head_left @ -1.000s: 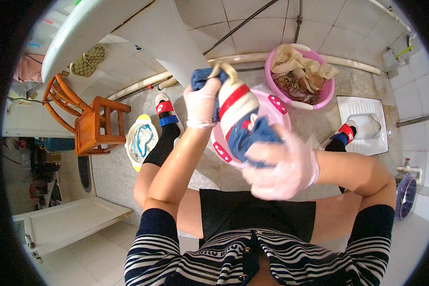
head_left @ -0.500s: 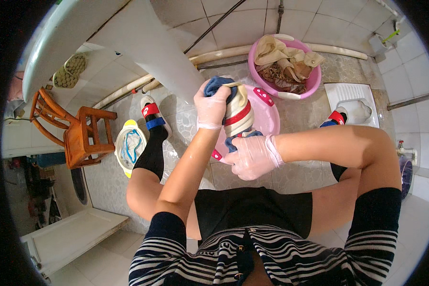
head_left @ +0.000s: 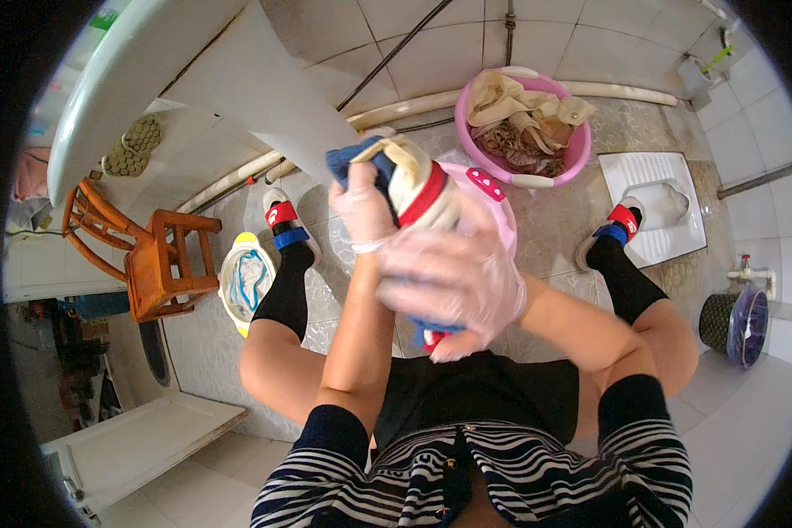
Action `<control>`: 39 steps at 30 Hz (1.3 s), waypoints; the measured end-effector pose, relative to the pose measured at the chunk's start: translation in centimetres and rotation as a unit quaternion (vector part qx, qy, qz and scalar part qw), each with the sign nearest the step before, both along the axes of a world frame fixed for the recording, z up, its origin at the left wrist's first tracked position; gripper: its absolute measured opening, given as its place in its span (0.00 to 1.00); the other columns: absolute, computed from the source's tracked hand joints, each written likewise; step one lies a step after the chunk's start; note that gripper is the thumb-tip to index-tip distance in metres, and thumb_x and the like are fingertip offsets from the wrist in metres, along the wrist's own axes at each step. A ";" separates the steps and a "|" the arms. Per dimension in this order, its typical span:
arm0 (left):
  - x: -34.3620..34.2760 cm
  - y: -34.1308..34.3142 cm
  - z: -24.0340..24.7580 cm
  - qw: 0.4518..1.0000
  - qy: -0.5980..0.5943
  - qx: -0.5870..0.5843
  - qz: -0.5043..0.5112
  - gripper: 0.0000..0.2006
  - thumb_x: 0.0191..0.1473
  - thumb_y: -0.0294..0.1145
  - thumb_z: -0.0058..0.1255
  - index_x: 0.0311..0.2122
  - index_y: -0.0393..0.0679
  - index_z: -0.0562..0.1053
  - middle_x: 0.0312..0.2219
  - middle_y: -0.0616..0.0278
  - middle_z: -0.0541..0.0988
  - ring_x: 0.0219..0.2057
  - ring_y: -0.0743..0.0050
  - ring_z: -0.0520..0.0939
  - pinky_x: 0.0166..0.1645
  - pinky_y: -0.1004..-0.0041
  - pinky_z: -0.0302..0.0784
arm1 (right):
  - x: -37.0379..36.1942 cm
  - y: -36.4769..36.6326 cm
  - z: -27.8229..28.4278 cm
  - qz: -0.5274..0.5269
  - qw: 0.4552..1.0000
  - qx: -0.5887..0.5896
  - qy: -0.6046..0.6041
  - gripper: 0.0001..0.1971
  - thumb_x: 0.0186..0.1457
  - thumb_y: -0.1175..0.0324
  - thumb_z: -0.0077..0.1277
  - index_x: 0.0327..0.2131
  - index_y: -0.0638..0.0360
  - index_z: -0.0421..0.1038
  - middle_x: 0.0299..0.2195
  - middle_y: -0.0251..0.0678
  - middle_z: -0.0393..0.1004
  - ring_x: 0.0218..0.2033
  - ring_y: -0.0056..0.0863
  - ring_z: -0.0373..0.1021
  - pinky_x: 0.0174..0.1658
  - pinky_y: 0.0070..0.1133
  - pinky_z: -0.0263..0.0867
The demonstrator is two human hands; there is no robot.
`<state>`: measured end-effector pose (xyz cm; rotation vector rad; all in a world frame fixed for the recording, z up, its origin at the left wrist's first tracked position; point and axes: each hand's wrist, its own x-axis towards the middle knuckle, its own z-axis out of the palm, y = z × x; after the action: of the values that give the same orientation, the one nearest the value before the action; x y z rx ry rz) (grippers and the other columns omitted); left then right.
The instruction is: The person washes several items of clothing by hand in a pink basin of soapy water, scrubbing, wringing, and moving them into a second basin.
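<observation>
A bunched cloth garment point(head_left: 421, 191) in cream, red and blue is held up over a pink basin point(head_left: 504, 220). My left hand point(head_left: 363, 207), in a thin clear glove, is closed round its blue and cream upper end. Across the lower part lies my right hand point(head_left: 458, 277), also gloved and smeared by motion. Its fingers look stretched out, with the thumb apart from them. A bit of blue and red cloth shows beneath that hand. Most of the basin is hidden behind my hands and the garment.
A larger pink tub point(head_left: 581, 158) of beige and brown cloth stands at the wall. To its right is a white squat toilet point(head_left: 620, 185). On the left are a wooden chair point(head_left: 163, 264) and a small white-and-yellow basin point(head_left: 235, 299). A lined bin point(head_left: 722, 321) stands far right.
My right hand has left its grip on the lower end and moved up and left across the garment. The garment's upper end has tilted left with my left hand.
</observation>
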<state>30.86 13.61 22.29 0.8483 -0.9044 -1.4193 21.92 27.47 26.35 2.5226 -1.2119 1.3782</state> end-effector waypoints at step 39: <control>3.6 -3.8 2.6 0.900 0.023 0.189 -0.393 0.32 0.54 0.59 0.30 0.45 0.35 0.65 0.30 0.49 0.76 0.29 0.59 0.78 0.34 0.66 0.77 | 1.9 -1.7 4.0 0.105 0.976 -0.185 0.038 0.13 0.19 0.64 0.46 0.18 0.55 0.67 0.29 0.29 0.64 0.36 0.36 0.59 0.38 0.39 0.60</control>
<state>34.47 9.79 24.92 0.7501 -1.0012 -2.3683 23.86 25.76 30.32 2.4568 -0.6179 1.3779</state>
